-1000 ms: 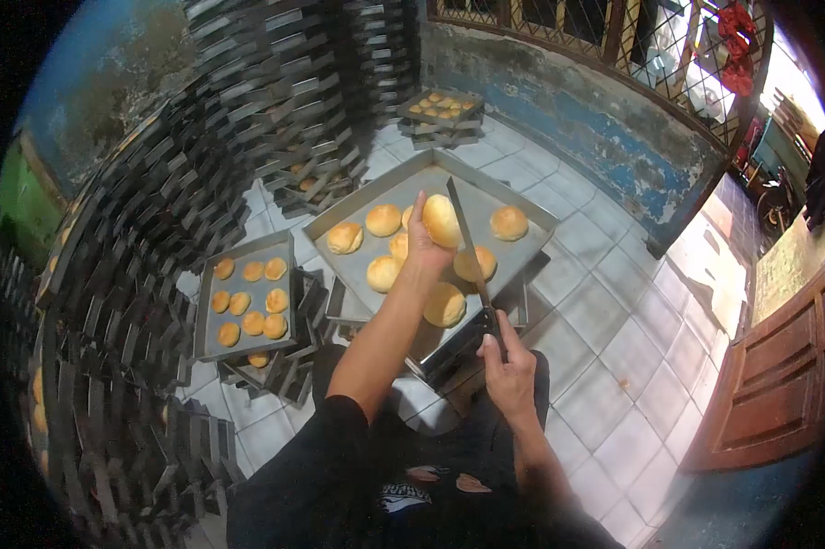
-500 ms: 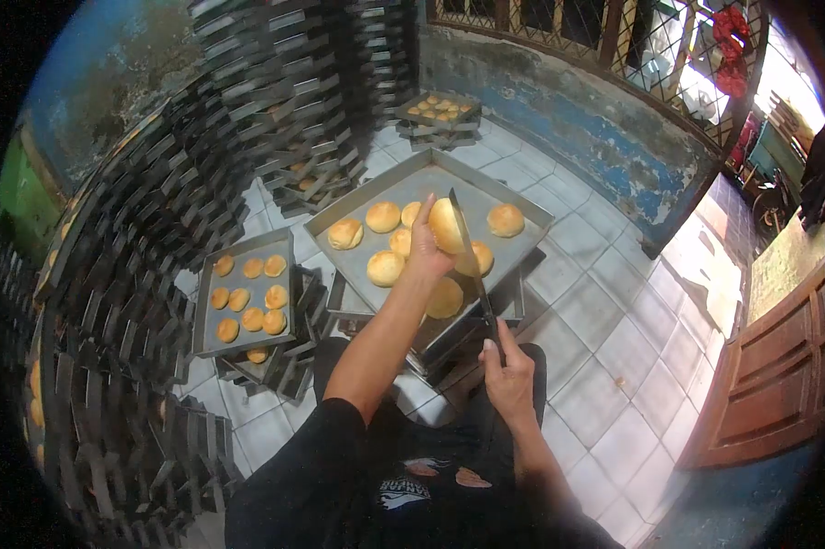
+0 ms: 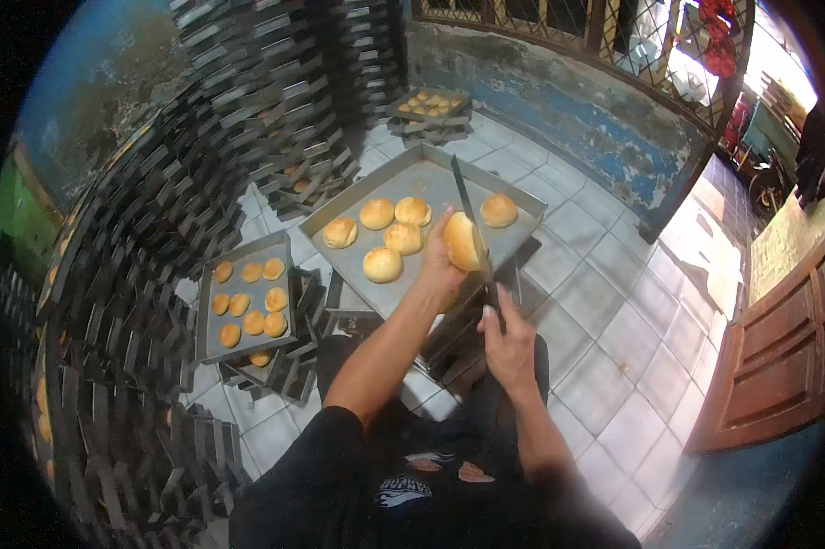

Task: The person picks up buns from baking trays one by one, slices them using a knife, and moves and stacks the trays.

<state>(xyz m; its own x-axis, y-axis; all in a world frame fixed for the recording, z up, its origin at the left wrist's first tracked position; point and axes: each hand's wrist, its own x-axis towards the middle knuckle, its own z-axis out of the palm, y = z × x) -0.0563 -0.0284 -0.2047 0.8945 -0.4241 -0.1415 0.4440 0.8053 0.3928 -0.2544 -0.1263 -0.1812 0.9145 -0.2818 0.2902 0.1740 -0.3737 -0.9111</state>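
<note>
My left hand (image 3: 440,265) is wrapped round a golden-topped bun (image 3: 462,242), held above the front right part of a large metal tray. In my right hand (image 3: 509,346) is the dark handle of a long knife (image 3: 467,197). Its blade points away from me and lies against the bun's right side, where a pale face shows. How deep the blade sits in the bun I cannot tell. Several whole buns (image 3: 403,238) rest on the tray (image 3: 346,197), and one bun (image 3: 498,210) sits apart near its right side. Another is mostly hidden behind my left hand.
A smaller tray of buns (image 3: 204,311) tops a stack at the left. Tall stacks of dark trays (image 3: 147,210) line the left wall. Another bun tray (image 3: 431,103) stands at the back. White floor tiles (image 3: 604,348) and a wooden door (image 3: 769,357) are on the right.
My left hand has brought the bun closer to me and slightly right. The knife has slid forward, so more blade extends beyond the bun. My right hand has moved slightly forward.
</note>
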